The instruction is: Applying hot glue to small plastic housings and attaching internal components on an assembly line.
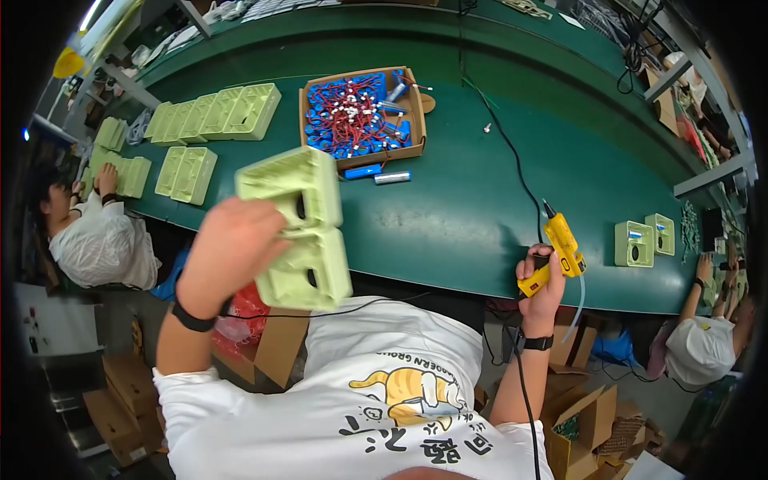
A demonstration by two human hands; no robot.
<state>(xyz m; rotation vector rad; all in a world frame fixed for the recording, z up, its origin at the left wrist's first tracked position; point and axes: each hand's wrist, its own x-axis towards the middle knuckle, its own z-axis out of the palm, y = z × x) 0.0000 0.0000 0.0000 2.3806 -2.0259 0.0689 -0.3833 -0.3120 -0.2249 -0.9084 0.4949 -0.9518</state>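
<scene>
Glue gun (562, 240) above green table (456, 200); cartons (588, 428) below.

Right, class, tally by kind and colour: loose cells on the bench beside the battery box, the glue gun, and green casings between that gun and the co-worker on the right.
Blue loose cell: 1
Silver loose cell: 1
Yellow glue gun: 1
Green casings: 2
Total: 5

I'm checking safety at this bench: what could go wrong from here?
The yellow glue gun in the right hand could burn skin if hot. The green plastic parts, held by the left hand alone, might slip. The loose silver cylinder lying beside the cardboard box might roll.
</scene>
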